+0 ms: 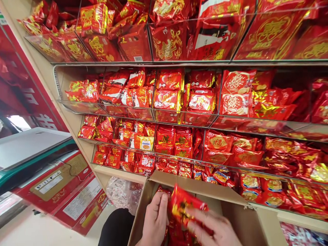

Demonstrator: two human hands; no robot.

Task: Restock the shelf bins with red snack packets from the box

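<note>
An open cardboard box (230, 205) sits in front of me, low in the head view, with red foil packets inside. My left hand (155, 220) reaches into it, fingers curled round the left edge of a red and gold foil packet (186, 205). My right hand (217, 229), blurred by motion, holds the same packet from the right with fingers stretched along it. The packet is lifted a little above the box's contents.
Shelves with clear plastic fronts (164, 118) rise behind the box, packed with several rows of red and gold snack packets. A clear bag of small sweets (123, 193) lies left of the box. Red cartons (66, 191) and a grey-topped counter (28, 145) stand at the left.
</note>
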